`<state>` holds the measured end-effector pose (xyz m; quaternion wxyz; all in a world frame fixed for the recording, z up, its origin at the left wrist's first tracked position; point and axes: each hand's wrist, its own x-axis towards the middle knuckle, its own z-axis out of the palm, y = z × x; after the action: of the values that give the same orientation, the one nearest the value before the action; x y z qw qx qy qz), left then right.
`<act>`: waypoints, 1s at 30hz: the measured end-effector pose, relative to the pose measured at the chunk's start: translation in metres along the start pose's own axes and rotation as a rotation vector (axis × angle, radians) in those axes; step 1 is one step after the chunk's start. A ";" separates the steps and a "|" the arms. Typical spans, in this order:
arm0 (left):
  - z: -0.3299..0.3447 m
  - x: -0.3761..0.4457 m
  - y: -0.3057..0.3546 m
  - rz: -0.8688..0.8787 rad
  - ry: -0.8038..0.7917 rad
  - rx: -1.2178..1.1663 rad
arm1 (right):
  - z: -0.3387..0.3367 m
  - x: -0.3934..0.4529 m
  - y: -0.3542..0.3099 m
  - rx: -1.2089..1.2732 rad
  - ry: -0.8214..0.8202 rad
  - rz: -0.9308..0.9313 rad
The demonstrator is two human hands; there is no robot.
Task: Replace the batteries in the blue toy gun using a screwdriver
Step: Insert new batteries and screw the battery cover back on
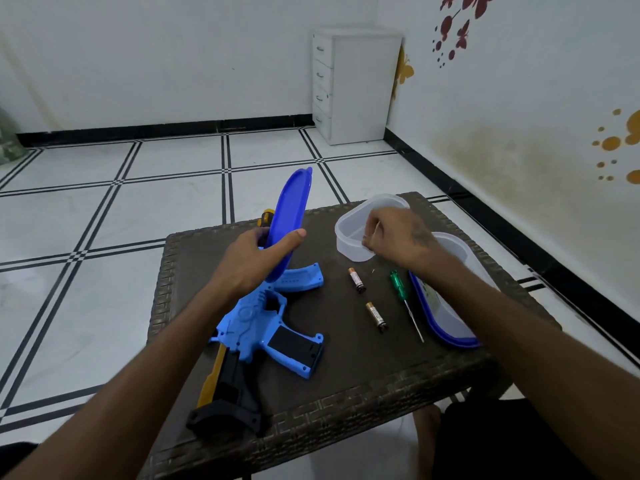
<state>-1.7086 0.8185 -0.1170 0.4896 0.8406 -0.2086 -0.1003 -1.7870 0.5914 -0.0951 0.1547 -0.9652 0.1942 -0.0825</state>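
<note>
Left hand (258,252) grips a blue lid (289,216), held on edge above the counter (346,382), thumb across its face. Right hand (398,237) hovers over an open translucent container (349,233) at the counter's far side, fingers curled, tips pinched together; whether they hold anything is too small to tell. Blue toy gun (256,323) lies flat on the counter's left half, black-and-yellow stock toward the person, partly under the left forearm. Two batteries (357,280) (376,317) lie loose mid-counter, apart from each other. Green-handled screwdriver (405,303) lies just right of them, untouched. Second container with a blue rim (436,323) sits at the right edge, under the right forearm.
</note>
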 end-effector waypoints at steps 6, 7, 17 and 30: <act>0.003 -0.006 0.002 0.003 -0.018 0.012 | 0.016 -0.066 -0.017 -0.218 -0.552 0.054; 0.003 -0.007 0.004 0.006 -0.018 0.014 | 0.020 -0.068 -0.016 -0.223 -0.538 0.055; 0.004 -0.007 0.008 0.021 0.012 0.011 | 0.034 -0.037 -0.022 -0.147 -0.131 0.043; 0.003 0.000 0.012 0.031 0.022 0.020 | 0.015 -0.008 -0.017 -0.080 0.021 -0.003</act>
<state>-1.7124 0.8109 -0.1085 0.4847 0.8433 -0.2173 -0.0815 -1.7847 0.6134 -0.1045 0.1140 -0.9699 0.1977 -0.0850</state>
